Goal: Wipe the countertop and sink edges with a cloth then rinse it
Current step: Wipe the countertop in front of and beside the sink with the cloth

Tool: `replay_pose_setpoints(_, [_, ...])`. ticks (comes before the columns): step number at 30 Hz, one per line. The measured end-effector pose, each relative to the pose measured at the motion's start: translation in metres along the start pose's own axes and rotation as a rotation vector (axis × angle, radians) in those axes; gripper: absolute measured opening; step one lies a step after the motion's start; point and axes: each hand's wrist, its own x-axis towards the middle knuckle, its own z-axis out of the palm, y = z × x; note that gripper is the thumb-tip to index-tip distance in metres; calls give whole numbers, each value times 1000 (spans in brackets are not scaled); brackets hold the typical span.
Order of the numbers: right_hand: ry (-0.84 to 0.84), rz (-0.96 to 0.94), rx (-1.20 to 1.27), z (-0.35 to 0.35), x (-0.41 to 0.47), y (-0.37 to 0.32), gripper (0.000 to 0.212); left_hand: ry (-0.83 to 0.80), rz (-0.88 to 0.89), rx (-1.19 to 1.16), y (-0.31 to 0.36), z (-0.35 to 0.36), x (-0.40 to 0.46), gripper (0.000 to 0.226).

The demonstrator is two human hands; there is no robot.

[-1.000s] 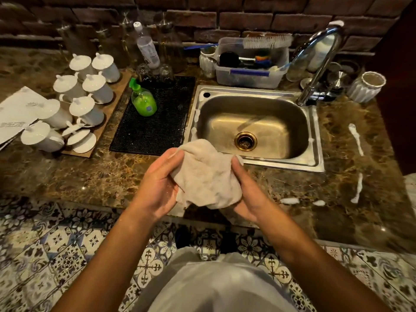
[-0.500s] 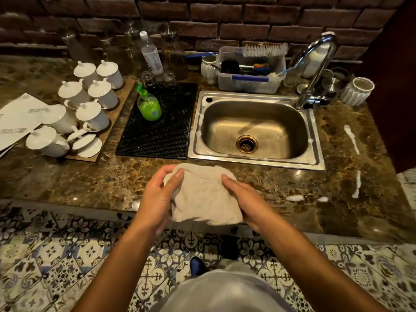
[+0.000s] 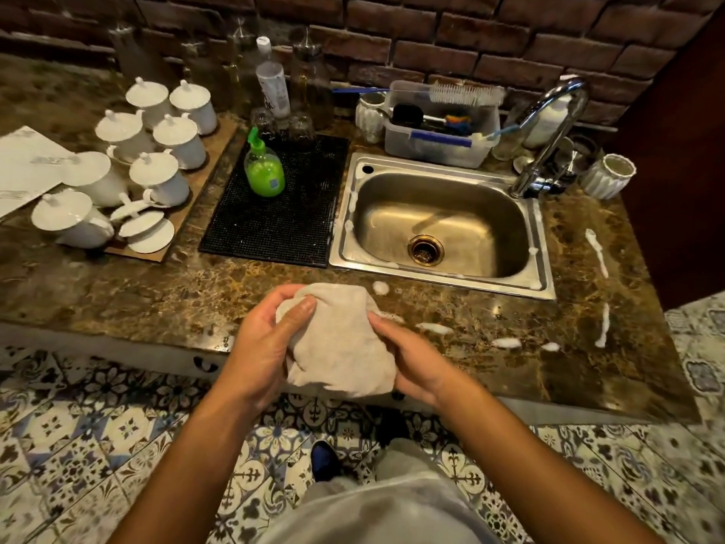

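Two hands on one beige cloth — held above the front edge of the countertop.

Left hand grips the cloth's left side, thumb pressed across the top fold, fingers curled behind. Right hand cups the right side from beneath, fingers wrapped round the fabric. Cloth bunched, off the surface, just in front of the steel sink. White foam streaks on the stone right of the sink — smaller dabs near the cloth and along the sink rim. Green soap bottle stands on the black mat left of the sink. Faucet at the back right corner.
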Motion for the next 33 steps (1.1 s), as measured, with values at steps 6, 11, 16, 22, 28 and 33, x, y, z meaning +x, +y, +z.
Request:
replay_pose_setpoints(6, [66, -86, -74, -27, -6, -13, 44, 53, -90, 49, -24, -11, 2, 73])
replay_pose_setpoints(11, [81, -100, -150, -54, -3, -37, 35, 24, -288, 167, -48, 13, 7, 94])
replay_pose_setpoints(16, [49, 39, -177, -105, 3, -67, 26, 79, -368, 204, -77, 68, 23, 31])
replay_pose_setpoints(22, [56, 39, -509, -169, 21, -81, 21, 352, -365, 206, -116, 104, 32, 20])
replay_pose_setpoints(28, [59, -74, -825, -191, 56, -84, 35, 481, -392, 189, -144, 118, 43, 16])
replay_pose_setpoints(33, [109, -245, -949, -192, 94, -83, 39, 483, -370, 221, -143, 109, 66, 16])
